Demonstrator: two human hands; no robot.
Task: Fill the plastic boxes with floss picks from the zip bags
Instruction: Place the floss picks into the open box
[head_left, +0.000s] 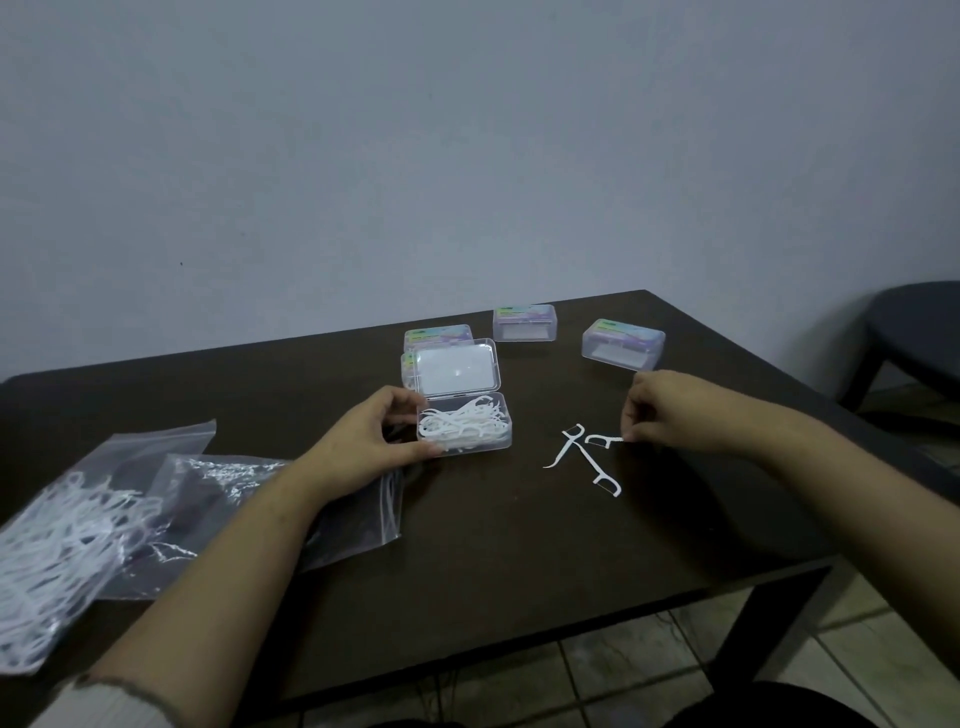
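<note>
My right grip (631, 434) pinches one pick (602, 440) by its handle, long axis pointing left toward the open box (465, 423), which my left grip (379, 434) holds steady near the bench's (493, 545) middle, two loose picks (582, 457) between.

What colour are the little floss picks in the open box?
White; the floss picks show best in the head view.

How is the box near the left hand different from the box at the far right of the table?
The near box stands open, lid raised; the far right box is closed. The near box holds a heap of white floss picks; what the far right box holds is unclear. The left hand holds the near box; nothing touches the other. Both are clear plastic.
</note>
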